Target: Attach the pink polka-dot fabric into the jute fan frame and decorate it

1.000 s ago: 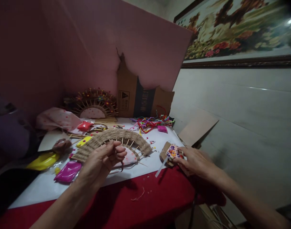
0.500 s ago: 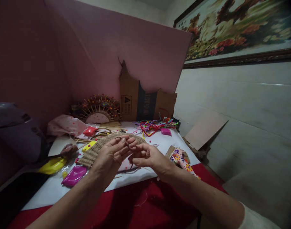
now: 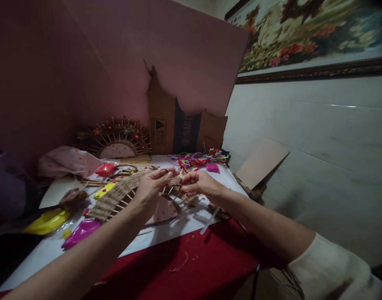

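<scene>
A half-round fan of woven jute cord (image 3: 116,196) on thin wooden sticks lies on white paper (image 3: 178,223), with a dotted pink cloth centre (image 3: 161,210). My left hand (image 3: 153,187) hovers over its upper arc, thumb and fingers pinched. My right hand (image 3: 199,185) is close beside it, fingertips also pinched, just above the fan's right part. Something thin, perhaps a cord end, seems held between the two pinches; it is too small to name.
Behind stand a second beaded fan (image 3: 116,135), a torn cardboard box (image 3: 178,125) and a heap of coloured cords (image 3: 200,159). Yellow (image 3: 45,221), magenta (image 3: 80,231) and red (image 3: 105,168) packets lie left. A red cloth (image 3: 194,262) covers the near edge. A cardboard sheet (image 3: 261,162) leans right.
My right hand left the flowered piece at the right table edge and came to the left hand. Both hands have moved forward over the fan's upper arc.
</scene>
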`<state>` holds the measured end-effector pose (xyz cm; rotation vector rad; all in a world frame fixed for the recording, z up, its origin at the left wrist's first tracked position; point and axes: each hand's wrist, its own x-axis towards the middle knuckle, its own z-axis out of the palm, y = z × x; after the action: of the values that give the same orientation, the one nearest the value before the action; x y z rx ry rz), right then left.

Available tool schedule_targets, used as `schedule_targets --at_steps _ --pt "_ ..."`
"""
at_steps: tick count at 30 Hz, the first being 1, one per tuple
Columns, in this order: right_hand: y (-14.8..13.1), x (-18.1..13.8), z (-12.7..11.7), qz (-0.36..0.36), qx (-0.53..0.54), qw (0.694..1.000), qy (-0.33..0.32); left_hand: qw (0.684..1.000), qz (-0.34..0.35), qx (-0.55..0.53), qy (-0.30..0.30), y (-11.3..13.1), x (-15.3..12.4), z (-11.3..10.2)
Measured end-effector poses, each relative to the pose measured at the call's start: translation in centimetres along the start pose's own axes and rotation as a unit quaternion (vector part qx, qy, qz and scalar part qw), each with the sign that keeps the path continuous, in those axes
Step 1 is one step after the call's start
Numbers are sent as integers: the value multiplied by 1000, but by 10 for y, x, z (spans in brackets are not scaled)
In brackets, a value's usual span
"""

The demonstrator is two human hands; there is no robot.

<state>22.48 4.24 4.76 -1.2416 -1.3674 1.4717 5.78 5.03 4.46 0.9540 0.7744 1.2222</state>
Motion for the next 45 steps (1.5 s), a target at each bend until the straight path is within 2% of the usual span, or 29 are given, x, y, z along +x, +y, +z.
schedule_targets --at_steps 4,9,17,21,25,29,32,35,40,45 --pt "-3 4 -10 2 -14 1000 1 1000 16 -1 -8 1 7 8" --pt "0 3 -13 -2 -16 1000 12 999 -3 -37 -31 1 12 9" --pt "7 5 -10 5 -24 999 29 995 -29 -96 -16 4 14 11" --pt "5 5 -6 -29 -68 996 46 992 -38 -119 -16 5 14 10" --pt "6 7 -1 -72 -73 994 33 990 -43 -130 -19 5 13 9" --pt "11 13 3 -111 -74 986 103 989 -46 -142 -17 4 12 10" --pt "15 15 5 -156 -118 971 140 987 -44 -156 -12 4 12 10" --pt "17 15 6 -193 -163 958 136 987 -49 -155 -8 4 11 9" --pt "15 13 4 -211 -216 944 132 986 -54 -157 -22 3 9 7" --pt "12 11 3 -195 -176 959 111 986 -56 -153 -24 1 9 8"
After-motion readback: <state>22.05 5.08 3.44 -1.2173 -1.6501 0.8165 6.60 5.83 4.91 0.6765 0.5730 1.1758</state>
